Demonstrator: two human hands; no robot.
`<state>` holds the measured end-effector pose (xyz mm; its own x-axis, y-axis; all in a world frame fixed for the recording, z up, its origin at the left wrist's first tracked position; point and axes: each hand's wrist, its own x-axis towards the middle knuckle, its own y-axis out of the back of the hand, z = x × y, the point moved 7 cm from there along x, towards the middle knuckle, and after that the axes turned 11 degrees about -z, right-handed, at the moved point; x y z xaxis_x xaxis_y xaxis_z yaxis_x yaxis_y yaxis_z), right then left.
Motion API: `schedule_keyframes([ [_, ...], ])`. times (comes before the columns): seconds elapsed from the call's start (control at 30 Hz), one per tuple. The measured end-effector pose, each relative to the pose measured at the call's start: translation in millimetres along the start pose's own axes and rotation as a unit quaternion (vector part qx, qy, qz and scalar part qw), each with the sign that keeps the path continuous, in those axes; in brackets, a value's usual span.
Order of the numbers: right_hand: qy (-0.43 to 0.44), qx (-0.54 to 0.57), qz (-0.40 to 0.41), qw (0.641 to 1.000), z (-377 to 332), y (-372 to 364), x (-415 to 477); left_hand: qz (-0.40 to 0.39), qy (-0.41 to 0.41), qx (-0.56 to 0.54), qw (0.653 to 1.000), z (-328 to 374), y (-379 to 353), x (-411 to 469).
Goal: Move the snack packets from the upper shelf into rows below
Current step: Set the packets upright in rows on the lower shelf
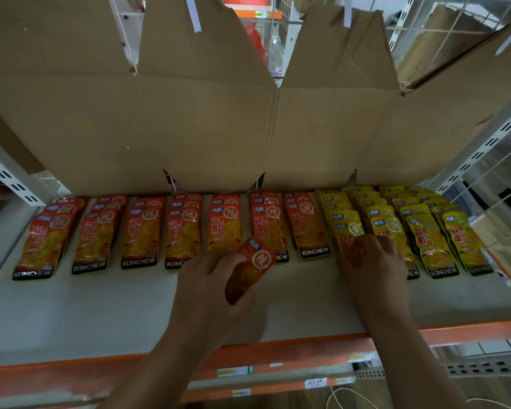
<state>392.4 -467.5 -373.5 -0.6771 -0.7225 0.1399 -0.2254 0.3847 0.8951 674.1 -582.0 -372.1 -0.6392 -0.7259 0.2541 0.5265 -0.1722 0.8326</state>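
Holding one orange packet in the left hand, with fingers clenched round its lower half and the upper half free. Sitting just in front of the orange rows, above the white shelf, about level with the fifth and sixth rows from the left. Tilted, with the long axis lower-left to upper-right, out of line with the laid packets lying straight front-to-back. Judging the next move: probably needs a small anticlockwise turn to square the axis, then a short push forward onto a row. Right hand down on the front of the yellow rows, well right of the held packet, with fingers bent over the front packets and tips hidden. Can't tell whether pressing or pinching. Left hand clearly nearer the orange side. Opened cardboard box behind all the rows
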Motion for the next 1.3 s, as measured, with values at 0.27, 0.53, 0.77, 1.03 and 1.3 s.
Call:
schedule_keyframes([
  [0.27,0.122,0.042,-0.022,0.991,-63.5,-21.2,-21.8,0.046,0.045,-0.023,0.998,-6.0,22.2,-10.6],
  [0.53,0.231,0.067,-0.049,0.969,-159.3,-57.1,-43.2,0.053,0.146,-0.024,0.988,-80.1,70.9,-39.7],
  [0.77,0.236,0.108,-0.096,0.961,-235.0,-88.4,-54.0,0.069,0.209,0.001,0.976,-155.4,115.4,-65.2],
  [1.03,0.259,0.127,-0.122,0.950,-323.7,-119.5,-77.4,0.088,0.260,0.030,0.961,-226.5,156.3,-84.7],
  [1.3,0.281,0.129,-0.141,0.940,-374.6,-150.8,-93.4,0.089,0.292,0.035,0.952,-257.4,169.6,-74.1],
])
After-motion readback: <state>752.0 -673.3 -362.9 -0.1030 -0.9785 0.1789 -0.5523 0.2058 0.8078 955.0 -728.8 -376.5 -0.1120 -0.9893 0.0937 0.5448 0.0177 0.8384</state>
